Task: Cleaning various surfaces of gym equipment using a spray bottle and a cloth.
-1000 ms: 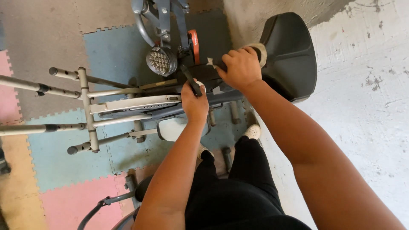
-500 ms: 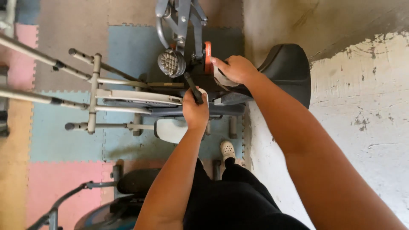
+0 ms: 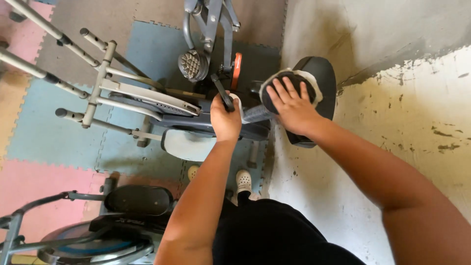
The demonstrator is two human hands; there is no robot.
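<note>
The left hand point(image 3: 225, 118) is closed around a thin black tool handle point(image 3: 222, 91) at the grey exercise machine's frame point(image 3: 147, 98). The right hand point(image 3: 293, 107) lies spread, fingers wide, on a round dark pad with white edging point(image 3: 279, 81) on the machine's arm, apparently steadying it during fastening; next calls for turning the tool firmly.

Bright daylight washes my view, glaring off the pale wall point(image 3: 412, 113) (right side). My forearms look stretched; the edges blur slightly.

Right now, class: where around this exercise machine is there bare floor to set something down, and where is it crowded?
Free: the concrete floor right of the white shoe, and the pink mat at left. Crowded: around the left hand, the right hand and the grey frame.
</note>
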